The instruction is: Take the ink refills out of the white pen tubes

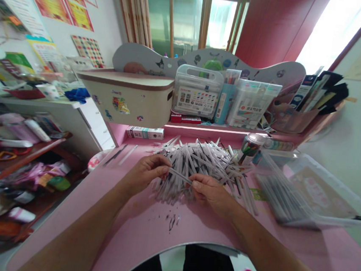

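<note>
A big heap of white and grey pens [203, 163] lies in the middle of the pink desk [146, 230]. Both hands rest at its near edge and hold one pen [179, 176] between them. My left hand [147, 170] pinches the pen's left end with closed fingers. My right hand [209, 190] grips the right end, its fingers curled in. The pen lies nearly level, tilted slightly down to the right.
A clear plastic bin [318, 195] with several pens stands at the right. A small can [248, 149] stands behind the heap. Marker boxes [197, 90] and a cream drawer unit [129, 96] line the back shelf. Two loose pens [119, 154] lie at the left. Cluttered shelves [16, 149] stand far left.
</note>
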Demonstrator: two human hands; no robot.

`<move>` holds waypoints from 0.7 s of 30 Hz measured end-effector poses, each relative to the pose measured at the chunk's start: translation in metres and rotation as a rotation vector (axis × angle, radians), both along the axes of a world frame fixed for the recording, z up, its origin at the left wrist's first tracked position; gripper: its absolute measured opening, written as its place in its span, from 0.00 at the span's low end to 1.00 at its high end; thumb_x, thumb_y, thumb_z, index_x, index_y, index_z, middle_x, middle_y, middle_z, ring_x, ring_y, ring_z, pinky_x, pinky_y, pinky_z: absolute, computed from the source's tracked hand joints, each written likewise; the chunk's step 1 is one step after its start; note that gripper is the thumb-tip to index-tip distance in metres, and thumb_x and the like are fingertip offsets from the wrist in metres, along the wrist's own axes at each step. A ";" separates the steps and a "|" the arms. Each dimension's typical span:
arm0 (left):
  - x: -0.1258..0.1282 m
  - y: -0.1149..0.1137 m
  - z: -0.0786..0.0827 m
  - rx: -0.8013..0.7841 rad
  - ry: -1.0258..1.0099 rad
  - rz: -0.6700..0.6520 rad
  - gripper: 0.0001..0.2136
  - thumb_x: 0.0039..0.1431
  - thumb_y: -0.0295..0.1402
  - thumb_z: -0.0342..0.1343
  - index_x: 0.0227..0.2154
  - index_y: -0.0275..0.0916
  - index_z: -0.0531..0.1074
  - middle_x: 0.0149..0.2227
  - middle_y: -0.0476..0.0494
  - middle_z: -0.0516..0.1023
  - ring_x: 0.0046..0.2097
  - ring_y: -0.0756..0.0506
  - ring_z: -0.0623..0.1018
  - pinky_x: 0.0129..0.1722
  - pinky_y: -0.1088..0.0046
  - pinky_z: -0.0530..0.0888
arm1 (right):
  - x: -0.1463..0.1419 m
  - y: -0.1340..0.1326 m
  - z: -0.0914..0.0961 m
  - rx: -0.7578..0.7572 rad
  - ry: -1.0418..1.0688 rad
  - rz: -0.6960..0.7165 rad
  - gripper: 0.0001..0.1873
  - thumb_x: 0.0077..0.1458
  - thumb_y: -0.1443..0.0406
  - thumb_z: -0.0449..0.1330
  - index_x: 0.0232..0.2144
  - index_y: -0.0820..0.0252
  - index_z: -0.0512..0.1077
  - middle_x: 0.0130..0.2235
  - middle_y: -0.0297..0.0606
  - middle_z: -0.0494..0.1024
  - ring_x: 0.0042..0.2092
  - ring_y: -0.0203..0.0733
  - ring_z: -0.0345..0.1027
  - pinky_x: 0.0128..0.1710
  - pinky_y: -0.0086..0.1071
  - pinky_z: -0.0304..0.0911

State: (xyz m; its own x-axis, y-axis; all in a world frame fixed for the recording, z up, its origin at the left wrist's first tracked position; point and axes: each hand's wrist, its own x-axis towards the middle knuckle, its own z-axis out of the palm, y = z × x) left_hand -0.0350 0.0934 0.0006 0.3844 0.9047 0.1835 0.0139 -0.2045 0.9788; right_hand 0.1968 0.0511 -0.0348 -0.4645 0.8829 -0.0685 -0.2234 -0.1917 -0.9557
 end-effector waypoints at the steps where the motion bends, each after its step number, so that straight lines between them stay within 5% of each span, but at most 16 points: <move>1: 0.001 0.001 -0.003 -0.007 -0.013 0.009 0.06 0.52 0.33 0.64 0.31 0.38 0.76 0.24 0.51 0.74 0.26 0.51 0.73 0.28 0.75 0.70 | 0.000 0.000 0.001 0.013 -0.017 0.008 0.15 0.55 0.55 0.62 0.34 0.63 0.71 0.18 0.23 0.58 0.19 0.26 0.45 0.17 0.24 0.38; 7: 0.000 0.006 -0.015 -0.009 -0.128 0.170 0.13 0.56 0.39 0.62 0.42 0.38 0.75 0.27 0.51 0.73 0.24 0.53 0.69 0.25 0.77 0.68 | -0.004 -0.006 0.023 0.213 -0.333 0.078 0.05 0.59 0.63 0.55 0.34 0.59 0.65 0.18 0.24 0.65 0.18 0.28 0.56 0.17 0.21 0.51; 12: -0.003 0.010 -0.016 0.007 -0.191 0.378 0.16 0.56 0.39 0.61 0.45 0.38 0.72 0.32 0.49 0.75 0.23 0.55 0.67 0.23 0.79 0.65 | 0.015 -0.032 0.082 0.416 -0.482 -0.082 0.07 0.64 0.63 0.51 0.38 0.59 0.65 0.25 0.31 0.74 0.26 0.32 0.68 0.28 0.26 0.65; 18: -0.004 0.013 -0.015 -0.001 -0.109 0.479 0.17 0.50 0.36 0.63 0.43 0.38 0.72 0.28 0.51 0.74 0.22 0.54 0.66 0.20 0.79 0.64 | 0.093 -0.068 0.147 0.943 -0.893 -0.809 0.08 0.59 0.60 0.59 0.38 0.56 0.75 0.38 0.38 0.75 0.38 0.39 0.69 0.38 0.33 0.65; 21: -0.004 0.013 -0.012 0.004 -0.100 0.523 0.16 0.48 0.36 0.63 0.40 0.37 0.72 0.27 0.52 0.73 0.22 0.53 0.68 0.20 0.79 0.64 | 0.149 -0.065 0.158 0.881 -1.293 -0.948 0.10 0.54 0.58 0.63 0.36 0.56 0.78 0.33 0.36 0.75 0.30 0.37 0.66 0.30 0.32 0.60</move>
State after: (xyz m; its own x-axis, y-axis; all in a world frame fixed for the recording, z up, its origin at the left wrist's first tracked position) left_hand -0.0386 0.1061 -0.0115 -0.1370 0.9701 0.2002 0.0215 -0.1991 0.9797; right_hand 0.3458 -0.0138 0.1227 0.1164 0.7597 0.6398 0.9305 0.1418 -0.3376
